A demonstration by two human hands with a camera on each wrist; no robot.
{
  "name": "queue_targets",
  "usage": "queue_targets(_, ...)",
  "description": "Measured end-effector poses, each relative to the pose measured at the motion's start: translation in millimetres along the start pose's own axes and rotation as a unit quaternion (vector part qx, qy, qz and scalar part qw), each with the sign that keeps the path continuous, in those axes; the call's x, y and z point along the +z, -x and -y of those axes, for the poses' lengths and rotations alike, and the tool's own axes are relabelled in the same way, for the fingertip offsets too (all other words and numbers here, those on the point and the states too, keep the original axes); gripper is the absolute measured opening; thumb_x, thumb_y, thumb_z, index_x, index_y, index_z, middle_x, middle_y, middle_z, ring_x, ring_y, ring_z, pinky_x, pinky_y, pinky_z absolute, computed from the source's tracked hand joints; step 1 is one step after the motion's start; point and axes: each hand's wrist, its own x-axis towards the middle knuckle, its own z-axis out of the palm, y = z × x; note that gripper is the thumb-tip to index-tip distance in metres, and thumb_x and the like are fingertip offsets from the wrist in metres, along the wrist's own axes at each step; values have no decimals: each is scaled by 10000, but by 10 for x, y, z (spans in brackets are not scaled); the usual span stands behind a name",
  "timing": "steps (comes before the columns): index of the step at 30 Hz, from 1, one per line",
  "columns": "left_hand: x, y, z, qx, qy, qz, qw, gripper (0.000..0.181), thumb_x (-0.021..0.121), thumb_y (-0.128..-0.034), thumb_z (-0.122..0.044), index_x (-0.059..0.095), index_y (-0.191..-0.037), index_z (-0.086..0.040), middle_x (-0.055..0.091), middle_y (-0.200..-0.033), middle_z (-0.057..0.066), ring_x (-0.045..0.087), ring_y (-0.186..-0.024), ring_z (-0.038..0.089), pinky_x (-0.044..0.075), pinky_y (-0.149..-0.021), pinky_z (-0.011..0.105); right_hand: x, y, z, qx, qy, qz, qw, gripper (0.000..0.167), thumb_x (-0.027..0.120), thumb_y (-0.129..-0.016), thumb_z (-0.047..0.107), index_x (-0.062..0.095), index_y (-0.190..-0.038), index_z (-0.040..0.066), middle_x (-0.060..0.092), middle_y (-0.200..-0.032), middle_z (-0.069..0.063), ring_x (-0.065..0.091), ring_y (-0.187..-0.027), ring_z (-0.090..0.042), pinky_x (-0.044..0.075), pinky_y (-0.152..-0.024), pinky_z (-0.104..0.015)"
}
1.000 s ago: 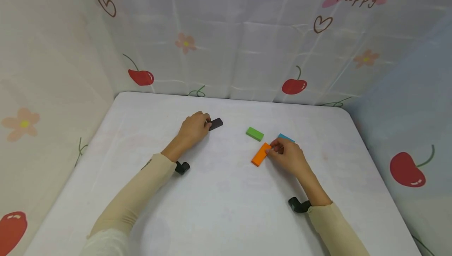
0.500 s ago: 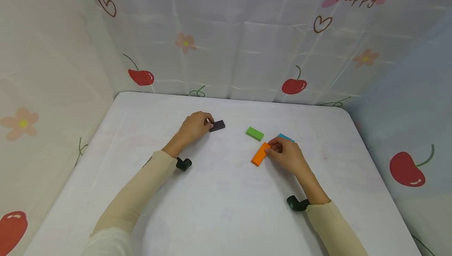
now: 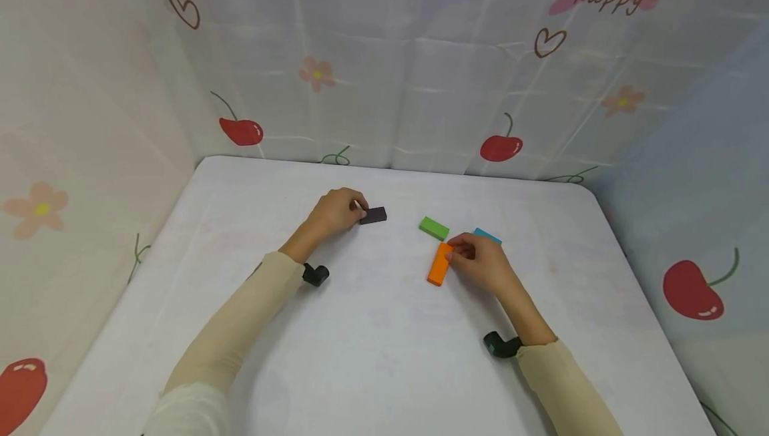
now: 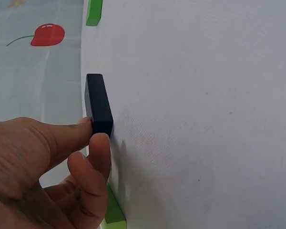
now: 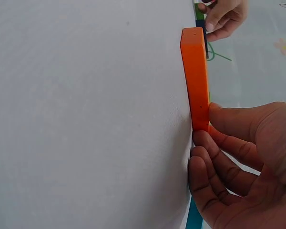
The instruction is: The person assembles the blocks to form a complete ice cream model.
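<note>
My left hand point(image 3: 338, 211) pinches one end of a black rectangular block point(image 3: 374, 215) between thumb and finger, at the far middle of the white table. In the left wrist view the block's narrow face point(image 4: 100, 102) shows, its near end at the fingertips. Farther right, my right hand point(image 3: 483, 262) pinches the far end of an orange block point(image 3: 440, 264), which points towards me. A green block point(image 3: 434, 228) lies just beyond the orange one, close to its far end. Behind the right hand a blue block point(image 3: 488, 235) is partly hidden.
Another green block point(image 4: 114, 212) shows beneath the left hand in the left wrist view; the head view hides it. A printed curtain point(image 3: 396, 89) rises behind the table's back edge. Black wrist cameras point(image 3: 316, 275) sit at both wrists, close over the white tabletop point(image 3: 384, 356).
The black block has shifted slightly right and towards me in my left hand, turning closer to sideways. My right hand has moved a little left, swinging the orange block's far end left. Green and blue blocks stay put.
</note>
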Motion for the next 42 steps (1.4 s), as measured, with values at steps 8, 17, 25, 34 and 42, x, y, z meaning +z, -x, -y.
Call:
queue_targets(8,-9,-76,-22,-8,205,224,9995,168,700,-1054,-233,752,-1202,-170,722,-795,15,627,-612,137,472,-676,308,43,-13,69,-130,-184,196,9996,280,758,-1013,175,756,-1274,73,786,-1121,-107,707,-995,-240,611,-941,-439)
queue_targets(17,-54,-126,-110,-162,274,533,9981,165,698,-1058,-214,763,-1203,-171,700,-845,15,612,-612,130,474,-616,273,140,-6,186,-273,-121,310,9991,283,761,-1007,168,768,-1276,81,794,-1127,-96,709,-1001,-234,611,-943,-435)
queue_targets(25,-74,-149,-145,-106,355,738,9966,175,696,-1055,-197,766,-1214,-172,672,-786,36,633,-640,156,487,-613,256,234,-8,299,-322,-101,432,9985,264,764,-1005,168,783,-1260,104,794,-1127,-65,691,-998,-210,601,-948,-416)
queue_targets(34,-53,-196,-212,30,299,861,9958,175,684,-1063,-191,771,-1214,-166,697,-913,52,629,-644,152,487,-601,243,315,-5,426,-517,-131,627,9966,238,754,-1013,171,785,-1245,127,787,-1133,-43,688,-1000,-190,602,-962,-416)
queue_targets(42,6,-241,-250,108,238,886,9957,170,679,-1069,-202,771,-1208,-167,675,-867,35,596,-617,132,492,-592,237,383,25,510,-722,-96,727,9947,231,757,-1011,177,786,-1238,149,766,-1169,-34,660,-1004,-182,582,-950,-383)
